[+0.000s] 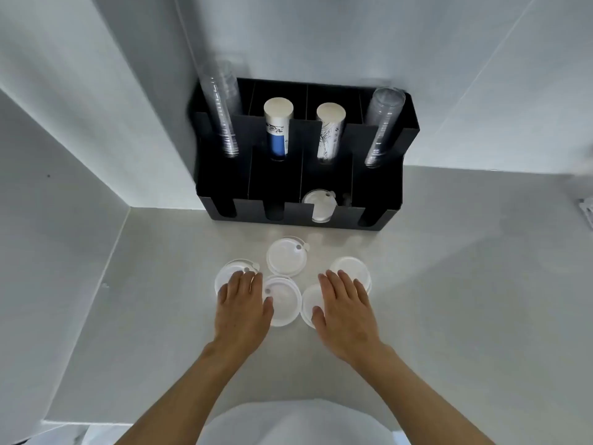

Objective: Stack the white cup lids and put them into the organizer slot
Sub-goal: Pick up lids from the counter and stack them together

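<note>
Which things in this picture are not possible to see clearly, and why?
Head view, the only one:
- Left hand covers part of the leftmost lid.
- Right hand covers two lids; whether they are single or stacked is unclear.
- The number of lids in the organizer slot is hidden by its front wall.
- An object at the right edge is cut off.

In front of me runs a pale grey, matte stone-like bench, its surface smooth and lightly shadowed. It ends at a plain white back wall crossed by thin tile seams. On my left a white side wall juts forward and forms a corner with the bench. Light is soft and even, cool in tone, with a brighter patch low on the wall near that corner.
</note>
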